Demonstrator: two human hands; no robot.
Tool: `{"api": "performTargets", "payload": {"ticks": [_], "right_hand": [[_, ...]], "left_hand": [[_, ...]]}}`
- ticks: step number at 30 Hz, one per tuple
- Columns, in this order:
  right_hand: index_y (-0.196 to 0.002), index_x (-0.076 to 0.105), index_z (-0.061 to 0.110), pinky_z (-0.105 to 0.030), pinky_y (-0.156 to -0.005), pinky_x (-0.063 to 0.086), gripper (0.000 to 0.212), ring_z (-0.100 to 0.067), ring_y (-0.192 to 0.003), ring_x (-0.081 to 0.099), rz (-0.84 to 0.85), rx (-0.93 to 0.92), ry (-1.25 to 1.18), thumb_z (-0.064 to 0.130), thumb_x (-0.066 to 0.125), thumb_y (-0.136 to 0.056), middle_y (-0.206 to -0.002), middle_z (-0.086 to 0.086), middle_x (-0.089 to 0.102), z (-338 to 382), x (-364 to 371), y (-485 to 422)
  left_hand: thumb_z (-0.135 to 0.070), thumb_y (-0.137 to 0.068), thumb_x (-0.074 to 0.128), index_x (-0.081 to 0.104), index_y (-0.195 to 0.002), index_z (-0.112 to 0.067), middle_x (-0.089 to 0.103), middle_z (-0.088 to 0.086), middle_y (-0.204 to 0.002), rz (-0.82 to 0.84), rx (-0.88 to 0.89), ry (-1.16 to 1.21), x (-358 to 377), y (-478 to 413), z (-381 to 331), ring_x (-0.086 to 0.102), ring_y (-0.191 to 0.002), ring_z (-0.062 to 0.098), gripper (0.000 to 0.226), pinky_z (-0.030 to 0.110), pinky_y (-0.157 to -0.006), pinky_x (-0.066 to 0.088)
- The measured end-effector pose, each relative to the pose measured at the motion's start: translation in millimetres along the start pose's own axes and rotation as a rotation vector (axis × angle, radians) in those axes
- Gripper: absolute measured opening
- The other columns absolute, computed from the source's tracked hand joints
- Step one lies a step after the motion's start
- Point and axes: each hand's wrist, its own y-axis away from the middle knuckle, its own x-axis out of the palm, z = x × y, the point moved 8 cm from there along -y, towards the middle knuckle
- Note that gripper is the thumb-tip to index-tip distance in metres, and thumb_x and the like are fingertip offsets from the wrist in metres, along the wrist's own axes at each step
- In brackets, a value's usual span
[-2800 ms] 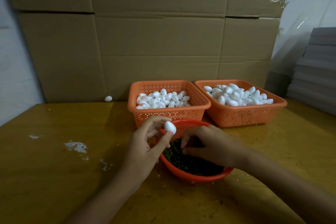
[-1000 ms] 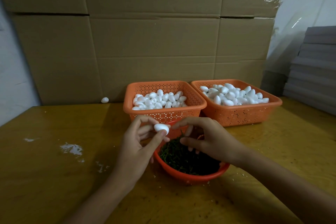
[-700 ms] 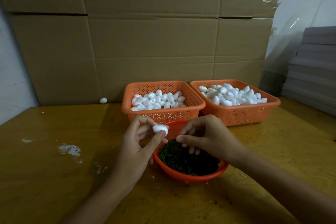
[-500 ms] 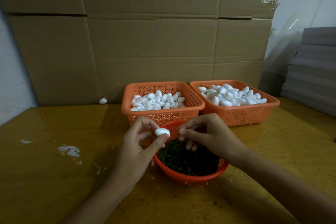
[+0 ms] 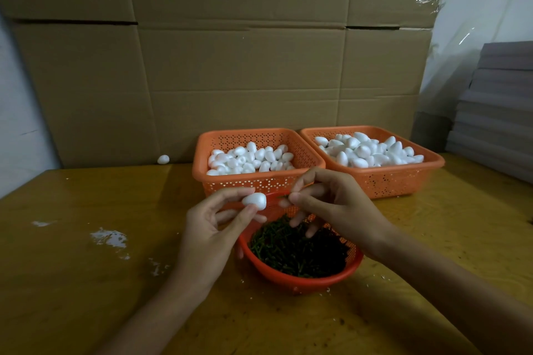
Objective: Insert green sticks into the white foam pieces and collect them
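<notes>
cardboard sheets point(image 5: 230, 81) stand behind a yellow wooden bench point(image 5: 86, 282). above a red bowl point(image 5: 302, 279) heaped with green sticks point(image 5: 297, 251), the left hand point(image 5: 207, 233) pinches a white foam piece point(image 5: 254, 200) between thumb and fingertips. the right hand point(image 5: 337, 207) pinches one thin stick point(image 5: 282, 196) just beside it, pointed at the foam. behind the bowl sit a left orange basket point(image 5: 259, 181) and a right orange basket point(image 5: 389, 179), both holding foam pieces. a stray piece point(image 5: 163, 159) lies by the cardboard.

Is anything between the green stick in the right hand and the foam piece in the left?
Nothing visible does. The right hand pinches a green stick pointed at the foam piece that the left hand pinches; only an open gap separates them, above the red bowl.
</notes>
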Motion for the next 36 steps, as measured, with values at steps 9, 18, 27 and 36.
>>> {"api": "performTargets", "payload": {"ticks": [9, 18, 27, 36], "right_hand": [[-0.093, 0.079, 0.006, -0.030, -0.054, 0.060, 0.012, -0.026, -0.069, 0.074, -0.055, -0.054, 0.088, 0.015, 0.081, -0.085, -0.091, -0.007, 0.078, -4.2, -5.5, -0.1], [-0.095, 0.079, 0.009, -0.031, -0.052, 0.059, 0.014, -0.029, -0.069, 0.074, -0.096, -0.075, 0.081, 0.018, 0.081, -0.085, -0.096, -0.007, 0.079, -2.4, -9.6, 1.3], [-0.100, 0.080, 0.013, -0.030, -0.055, 0.061, 0.011, -0.021, -0.072, 0.077, 0.021, -0.120, 0.245, 0.016, 0.078, -0.090, -0.092, -0.002, 0.080, 2.0, 3.8, 4.2], [-0.100, 0.079, 0.010, -0.030, -0.060, 0.061, 0.010, -0.021, -0.074, 0.077, 0.049, -0.114, 0.272, 0.013, 0.077, -0.090, -0.088, -0.003, 0.079, 1.7, 7.9, 4.2]], "left_hand": [[-0.027, -0.085, 0.079, 0.077, -0.103, -0.037, 0.081, 0.000, -0.099, 0.013, -0.001, -0.024, 3.3, 0.8, -2.5, 0.079, -0.088, 0.020, 0.021, 0.024, -0.041, 0.051], [-0.027, -0.085, 0.080, 0.076, -0.105, -0.038, 0.081, 0.002, -0.094, 0.020, 0.011, -0.084, 2.3, 1.0, 0.4, 0.079, -0.082, 0.023, 0.024, 0.023, -0.042, 0.051], [-0.026, -0.081, 0.084, 0.080, -0.102, -0.040, 0.081, 0.003, -0.089, 0.014, 0.038, -0.147, 3.2, 2.4, 0.5, 0.076, -0.075, 0.033, 0.026, 0.053, -0.057, 0.059], [-0.035, -0.078, 0.085, 0.080, -0.104, -0.044, 0.081, -0.001, -0.091, 0.027, 0.073, -0.213, 1.1, 1.7, -1.1, 0.076, -0.073, 0.033, 0.028, 0.051, -0.056, 0.059]]}}
